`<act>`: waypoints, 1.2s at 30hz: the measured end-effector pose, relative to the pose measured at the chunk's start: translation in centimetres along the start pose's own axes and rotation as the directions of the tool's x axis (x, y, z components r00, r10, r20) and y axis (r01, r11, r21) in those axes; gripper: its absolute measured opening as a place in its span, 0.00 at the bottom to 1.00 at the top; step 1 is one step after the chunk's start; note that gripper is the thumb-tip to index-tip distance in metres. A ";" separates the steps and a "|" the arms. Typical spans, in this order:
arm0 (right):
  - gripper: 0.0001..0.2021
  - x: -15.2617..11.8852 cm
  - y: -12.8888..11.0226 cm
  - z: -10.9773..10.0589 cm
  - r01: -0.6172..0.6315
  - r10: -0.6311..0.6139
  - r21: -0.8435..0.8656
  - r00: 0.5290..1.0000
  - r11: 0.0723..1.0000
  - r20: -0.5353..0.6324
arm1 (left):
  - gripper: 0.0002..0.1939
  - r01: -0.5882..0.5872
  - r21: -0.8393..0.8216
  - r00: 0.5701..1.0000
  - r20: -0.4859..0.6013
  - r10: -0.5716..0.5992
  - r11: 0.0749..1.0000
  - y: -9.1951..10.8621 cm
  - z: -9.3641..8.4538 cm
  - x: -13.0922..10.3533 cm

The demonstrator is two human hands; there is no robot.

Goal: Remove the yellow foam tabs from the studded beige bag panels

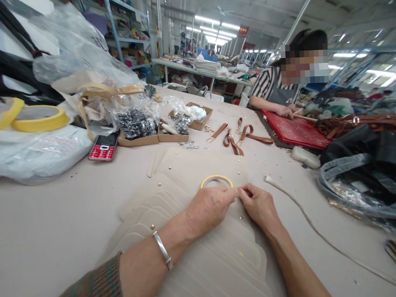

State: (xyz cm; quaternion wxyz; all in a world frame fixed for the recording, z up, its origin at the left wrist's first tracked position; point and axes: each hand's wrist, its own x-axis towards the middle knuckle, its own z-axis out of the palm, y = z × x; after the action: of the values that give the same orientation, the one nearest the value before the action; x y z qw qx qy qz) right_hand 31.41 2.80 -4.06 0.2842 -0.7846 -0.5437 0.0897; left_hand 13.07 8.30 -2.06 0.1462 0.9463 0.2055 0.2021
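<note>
Overlapping beige sheets (187,210) with small gold studs lie fanned out on the table in front of me. A yellow-rimmed tape roll (216,178) is at my left hand (213,209), partly hidden behind its fingers. That hand is closed, its thumb and index finger pinched toward the right. My right hand (258,205) is closed too, its fingertips meeting the left ones above the sheets. What lies between the fingertips is too small to make out. A silver bracelet (162,250) circles my left wrist.
Cardboard trays of hardware (140,139), a red phone (104,147) and yellow tape rolls (41,119) are at the left. Brown straps (229,138) lie ahead. A person (280,81) works at a red board (295,129). A white cord (314,224) and black bags (365,163) are right.
</note>
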 end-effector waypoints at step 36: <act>0.14 -3.5 -4.2 -1.4 -0.285 0.268 0.651 0.955 0.704 0.129 | 0.05 -0.042 0.083 0.994 -0.093 0.050 0.996 0.8 0.2 0.3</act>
State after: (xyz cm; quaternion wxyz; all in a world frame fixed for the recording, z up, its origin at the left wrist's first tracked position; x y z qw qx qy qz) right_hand 27.28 0.16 -1.24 0.5203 -0.7037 -0.3560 0.3277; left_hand 13.70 7.70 -1.80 0.0929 0.9453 0.1984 0.2416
